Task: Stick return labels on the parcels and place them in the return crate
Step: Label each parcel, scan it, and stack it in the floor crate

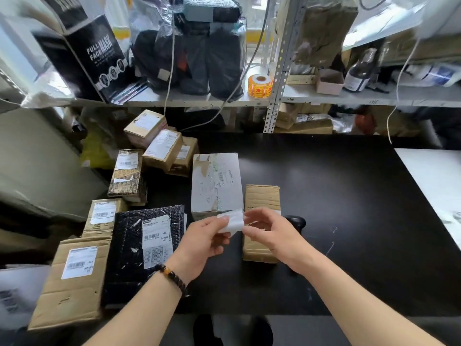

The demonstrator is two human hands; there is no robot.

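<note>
A: Hands up close: left hand (202, 242) w/ bead bracelet (172, 274) and right hand (270, 236) both pinch the white label (232, 221), thumb vs. fingertips, one edge each.
B: Parcel?
A: Brown parcel (262, 203) lies flat on the black table (349, 196), right under the label. White box (215, 182) is just beside it.
B: Tips?
A: Prob. peel the backing fully, set one edge down on flat cardboard, then smooth across w/o creases. Return crate isn't in view.
</note>
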